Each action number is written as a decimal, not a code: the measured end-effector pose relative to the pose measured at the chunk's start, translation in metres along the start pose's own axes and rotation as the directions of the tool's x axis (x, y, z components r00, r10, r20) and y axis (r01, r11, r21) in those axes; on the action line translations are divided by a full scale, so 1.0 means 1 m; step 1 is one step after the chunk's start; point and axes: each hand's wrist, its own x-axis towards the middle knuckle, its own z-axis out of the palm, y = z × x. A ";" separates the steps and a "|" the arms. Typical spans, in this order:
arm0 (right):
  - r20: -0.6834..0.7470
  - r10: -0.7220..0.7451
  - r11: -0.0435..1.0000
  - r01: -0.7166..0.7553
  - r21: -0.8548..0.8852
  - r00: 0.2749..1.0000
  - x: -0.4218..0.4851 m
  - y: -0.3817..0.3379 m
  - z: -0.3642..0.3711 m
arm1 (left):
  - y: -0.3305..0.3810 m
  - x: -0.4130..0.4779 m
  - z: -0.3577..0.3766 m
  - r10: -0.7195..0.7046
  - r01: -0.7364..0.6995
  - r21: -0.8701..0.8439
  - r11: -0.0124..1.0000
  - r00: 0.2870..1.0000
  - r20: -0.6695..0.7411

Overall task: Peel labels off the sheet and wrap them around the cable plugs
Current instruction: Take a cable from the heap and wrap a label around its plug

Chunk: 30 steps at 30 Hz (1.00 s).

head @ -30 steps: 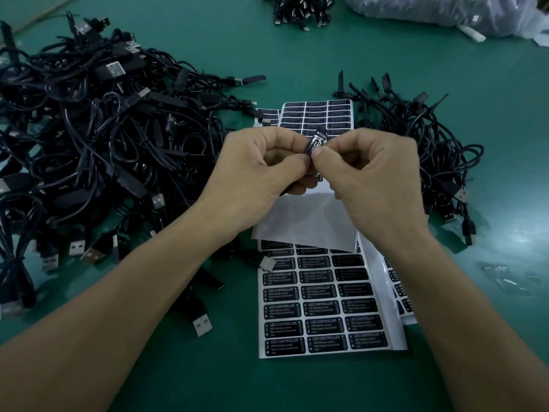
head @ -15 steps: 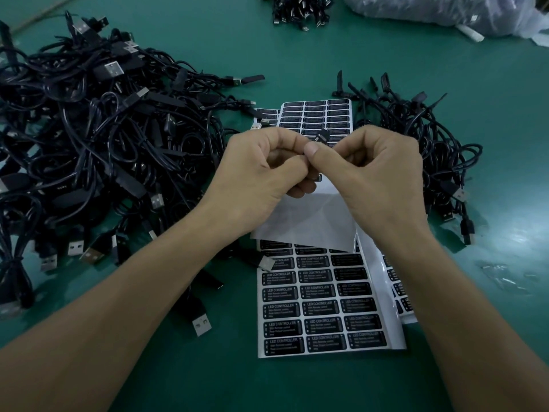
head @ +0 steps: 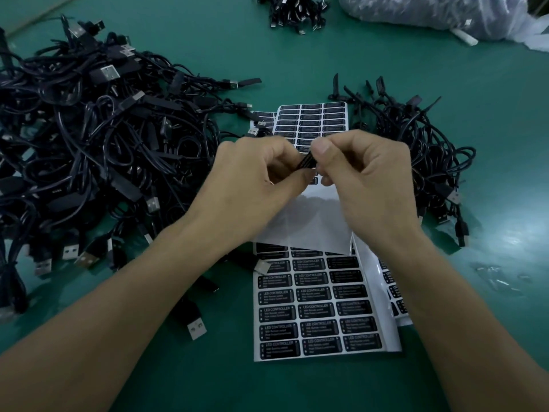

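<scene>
Both hands meet above the label sheets at the table's middle. My left hand and my right hand pinch a small black cable plug between thumbs and fingertips; a black label seems pressed around it, mostly hidden by the fingers. A sheet of black "LED CONTROLLER" labels lies near me, its upper part bare white backing. Another label sheet lies beyond the hands.
A big tangle of black USB cables fills the left of the green table. A smaller cable pile sits on the right. A further bundle and a clear plastic bag lie at the far edge.
The fingers have kept working the plug: both thumbs shifted over it and the plug has turned slightly between the fingertips. The arms stay in place.
</scene>
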 end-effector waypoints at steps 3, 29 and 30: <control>0.014 -0.096 0.995 0.096 0.001 0.995 -0.004 -0.004 0.004 | -0.001 -0.001 -0.007 0.037 -0.037 0.123 0.992 0.999 0.003; 0.162 -0.006 0.995 0.023 -0.101 0.987 -0.013 -0.004 0.026 | 0.000 0.010 -0.029 -0.211 0.002 -0.656 0.755 0.947 -0.240; 0.145 0.002 0.999 0.006 -0.054 0.989 -0.013 -0.006 0.025 | -0.001 0.011 -0.030 -0.238 0.013 -0.665 0.746 0.939 -0.249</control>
